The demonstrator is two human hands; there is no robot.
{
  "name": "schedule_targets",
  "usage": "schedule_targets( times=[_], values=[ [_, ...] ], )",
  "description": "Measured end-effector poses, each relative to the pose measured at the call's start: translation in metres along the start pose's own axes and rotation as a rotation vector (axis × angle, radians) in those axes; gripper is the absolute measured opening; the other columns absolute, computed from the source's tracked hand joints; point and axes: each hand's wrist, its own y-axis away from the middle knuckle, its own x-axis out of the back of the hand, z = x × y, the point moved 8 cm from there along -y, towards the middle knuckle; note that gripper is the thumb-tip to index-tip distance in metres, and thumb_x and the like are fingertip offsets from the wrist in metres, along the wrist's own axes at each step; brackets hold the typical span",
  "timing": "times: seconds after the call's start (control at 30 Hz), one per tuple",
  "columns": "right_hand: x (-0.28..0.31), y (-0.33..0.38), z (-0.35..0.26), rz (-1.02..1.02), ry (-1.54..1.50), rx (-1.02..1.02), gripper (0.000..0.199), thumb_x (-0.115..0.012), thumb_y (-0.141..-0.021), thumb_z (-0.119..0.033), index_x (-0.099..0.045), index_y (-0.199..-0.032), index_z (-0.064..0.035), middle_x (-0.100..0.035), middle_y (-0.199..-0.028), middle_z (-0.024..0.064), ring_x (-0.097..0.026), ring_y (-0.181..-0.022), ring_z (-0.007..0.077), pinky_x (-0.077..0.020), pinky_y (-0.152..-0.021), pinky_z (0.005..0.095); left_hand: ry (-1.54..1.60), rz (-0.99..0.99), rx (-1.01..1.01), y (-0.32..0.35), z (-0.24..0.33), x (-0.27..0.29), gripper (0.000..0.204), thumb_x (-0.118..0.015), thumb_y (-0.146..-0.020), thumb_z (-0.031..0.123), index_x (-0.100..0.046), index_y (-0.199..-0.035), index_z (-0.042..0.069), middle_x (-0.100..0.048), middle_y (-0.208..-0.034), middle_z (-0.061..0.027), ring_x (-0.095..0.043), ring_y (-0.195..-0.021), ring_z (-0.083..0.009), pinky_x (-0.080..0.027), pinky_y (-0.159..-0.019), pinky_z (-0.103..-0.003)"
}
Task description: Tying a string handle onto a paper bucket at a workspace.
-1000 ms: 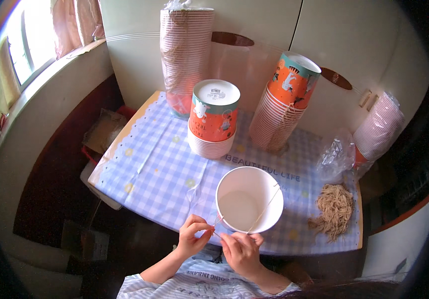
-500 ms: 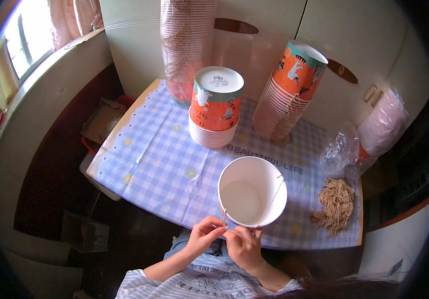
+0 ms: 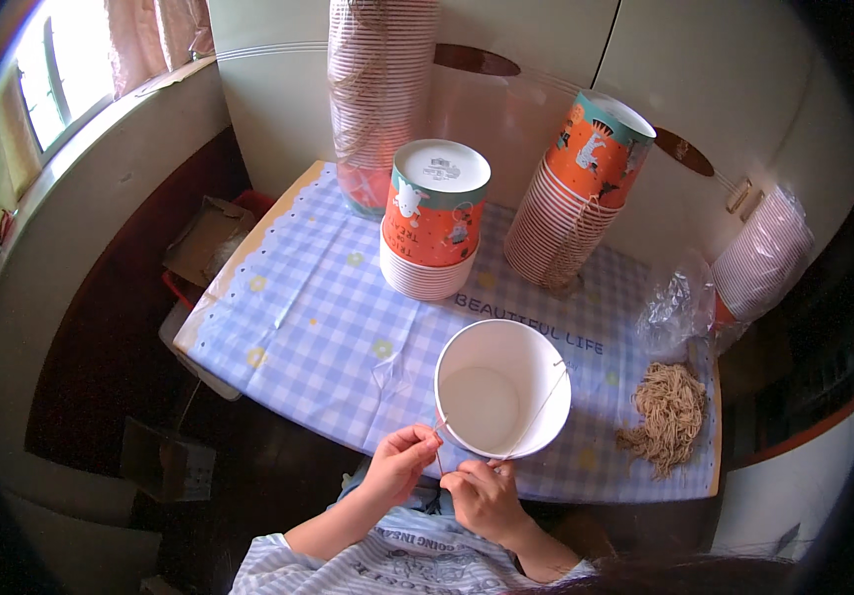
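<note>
A white paper bucket (image 3: 487,349) stands open end up near the table's front edge. From a spot on its right inner wall, a thin beige string (image 3: 539,409) crosses the opening to the front rim. My left hand (image 3: 402,464) pinches a strand of this string just below the bucket's left front rim. Lower and to the right, my right hand (image 3: 488,499) has its fingers curled around the string, close against the front of the bucket. A short piece of string stretches between the two hands. The right fingertips are partly hidden.
Upturned orange paper buckets stand in a short stack (image 3: 434,223) and a taller, leaning stack (image 3: 571,193) behind. A tall plastic-wrapped stack (image 3: 379,109) is at the back left, another wrapped stack (image 3: 762,256) at the right. A beige string pile (image 3: 670,418) lies on the checked tablecloth (image 3: 333,342).
My hands have moved apart: the left is slightly higher, the right slightly lower. The string between them now shows as a straight stretch. The view has shifted a little.
</note>
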Motion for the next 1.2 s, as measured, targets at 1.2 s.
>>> schedule_targets(
  times=[1.2],
  values=[
    [-0.004, -0.017, 0.026, 0.020, 0.101, -0.023, 0.008, -0.061, -0.076, -0.019, -0.061, -0.071, -0.0121, -0.052, -0.056, 0.0003, -0.053, -0.057, 0.0151, -0.0359, -0.063, 0.0335, -1.118, 0.071, -0.655, -0.002, 0.061, -0.051, 0.009, -0.066, -0.073, 0.003, -0.061, -0.080, 0.002, -0.058, -0.076, -0.0040, -0.050, -0.064, -0.0105, -0.039, -0.053, -0.022]
  ],
)
